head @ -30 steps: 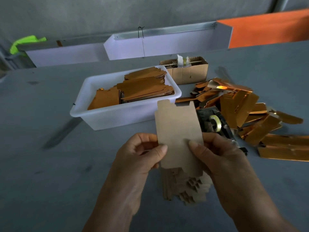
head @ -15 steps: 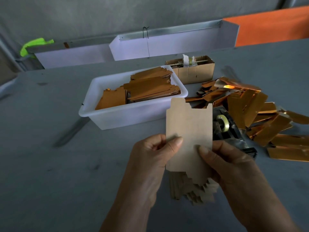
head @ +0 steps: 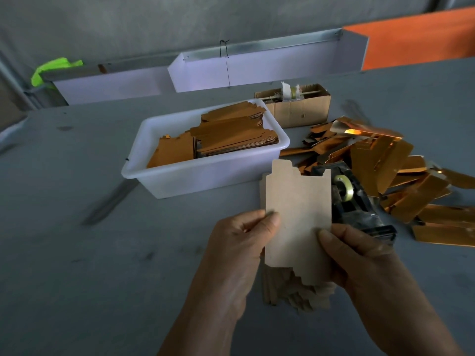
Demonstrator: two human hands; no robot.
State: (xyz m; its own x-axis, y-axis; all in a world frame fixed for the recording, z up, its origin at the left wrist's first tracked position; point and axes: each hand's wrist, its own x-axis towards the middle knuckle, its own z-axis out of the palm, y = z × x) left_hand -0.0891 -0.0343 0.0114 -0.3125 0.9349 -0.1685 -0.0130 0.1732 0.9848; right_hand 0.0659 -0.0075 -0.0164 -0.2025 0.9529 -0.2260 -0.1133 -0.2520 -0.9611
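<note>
A flat cardboard blank (head: 298,217) is held upright above the table (head: 77,253), pinched at its edges by left hand (head: 239,250) and right hand (head: 359,260), thumbs on its face.

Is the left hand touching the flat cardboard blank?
Touching. Head view: thumb of the left hand presses on the flat cardboard blank near its left edge.

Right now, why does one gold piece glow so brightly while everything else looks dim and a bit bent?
In the head view, one shiny gold strip catches light as glare; the rest is dimly, evenly lit; the wide-angle lens bows the white trough behind; the held card looks sharp.
</note>
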